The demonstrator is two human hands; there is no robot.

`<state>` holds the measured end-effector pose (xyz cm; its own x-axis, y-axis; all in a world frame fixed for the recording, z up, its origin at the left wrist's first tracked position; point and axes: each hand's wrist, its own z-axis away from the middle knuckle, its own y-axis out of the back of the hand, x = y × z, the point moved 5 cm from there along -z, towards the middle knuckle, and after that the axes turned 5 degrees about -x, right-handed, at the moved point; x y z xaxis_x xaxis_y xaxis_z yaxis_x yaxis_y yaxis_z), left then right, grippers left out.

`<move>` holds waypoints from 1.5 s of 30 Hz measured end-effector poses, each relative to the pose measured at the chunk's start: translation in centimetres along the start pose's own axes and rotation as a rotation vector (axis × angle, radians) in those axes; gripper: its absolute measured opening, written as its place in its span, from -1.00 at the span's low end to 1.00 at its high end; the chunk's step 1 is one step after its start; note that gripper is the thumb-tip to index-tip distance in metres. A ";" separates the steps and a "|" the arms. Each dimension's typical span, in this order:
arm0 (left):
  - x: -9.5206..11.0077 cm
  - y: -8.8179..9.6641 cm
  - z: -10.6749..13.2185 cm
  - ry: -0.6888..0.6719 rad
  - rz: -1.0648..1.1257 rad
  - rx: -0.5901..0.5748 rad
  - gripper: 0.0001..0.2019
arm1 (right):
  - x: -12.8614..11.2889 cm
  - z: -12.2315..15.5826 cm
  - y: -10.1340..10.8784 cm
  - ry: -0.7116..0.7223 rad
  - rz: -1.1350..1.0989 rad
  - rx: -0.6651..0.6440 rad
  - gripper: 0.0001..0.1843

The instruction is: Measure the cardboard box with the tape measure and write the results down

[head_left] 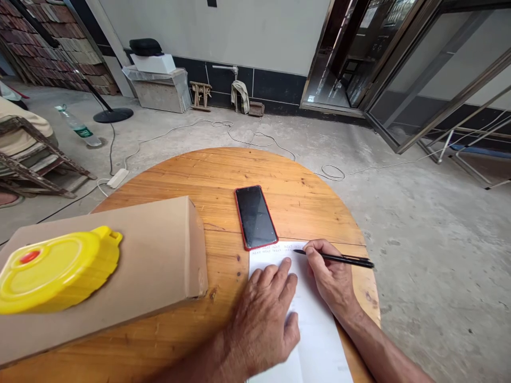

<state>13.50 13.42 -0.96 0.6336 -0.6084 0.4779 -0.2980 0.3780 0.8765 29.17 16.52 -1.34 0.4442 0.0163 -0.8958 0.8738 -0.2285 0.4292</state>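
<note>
A sheet of white paper (315,330) lies on the round wooden table (319,207), with short rows of small handwriting along its top. My left hand (267,314) rests flat on the paper, fingers spread a little. In my right hand (331,271) is a black pen (347,259), pinched between thumb and fingers. The pen's tip is at the end of the second row of writing; whether it touches the paper I cannot tell. Just beyond the sheet, a phone (256,218) in a red case lies face up, its lower edge at the paper's top.
A cardboard box (159,255) carries a yellow plastic container (59,271) on the table's left. Beyond the table, a cable (271,139) loops over the concrete floor. A water bottle (80,127) and a black stand base (113,115) are at left; a glass door (423,69) is at right.
</note>
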 end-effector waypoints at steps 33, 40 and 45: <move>-0.1 0.0 0.0 0.001 0.002 0.009 -0.49 | -0.5 -0.1 -0.2 0.064 0.097 -0.017 -0.81; 0.0 0.0 -0.1 0.001 -0.011 0.003 -0.49 | -0.4 -0.2 -0.2 0.038 0.054 -0.006 -0.81; 0.0 0.0 0.0 -0.006 -0.013 0.005 -0.49 | 0.3 0.1 0.2 -0.038 -0.095 0.032 -0.79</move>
<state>13.52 13.46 -0.95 0.6335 -0.6174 0.4664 -0.2930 0.3665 0.8831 29.44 16.38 -1.53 0.3516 0.0025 -0.9361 0.9045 -0.2587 0.3391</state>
